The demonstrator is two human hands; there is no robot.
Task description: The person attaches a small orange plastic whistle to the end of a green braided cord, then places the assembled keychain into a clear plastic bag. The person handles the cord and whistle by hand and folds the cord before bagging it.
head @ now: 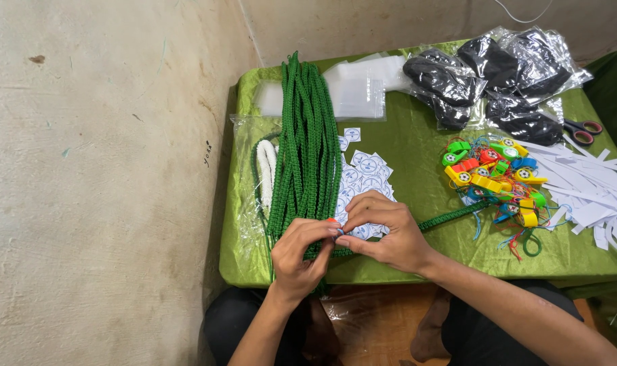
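Observation:
My left hand (300,249) and my right hand (383,230) meet fingertip to fingertip at the near edge of a low table covered in green cloth (417,156). Together they pinch a small orange piece (333,220) at the end of a green braided cord (450,217) that trails off to the right. A thick bundle of green braided cords (307,142) lies lengthwise just beyond my left hand. Small white round-printed stickers (364,173) lie scattered beside it, partly under my right hand.
A heap of colourful plastic whistles (492,171) lies right of centre. White paper strips (586,186) and scissors (583,129) sit at the far right. Black items in clear bags (491,74) and empty clear bags (359,88) lie at the back. A white cord (266,169) lies left.

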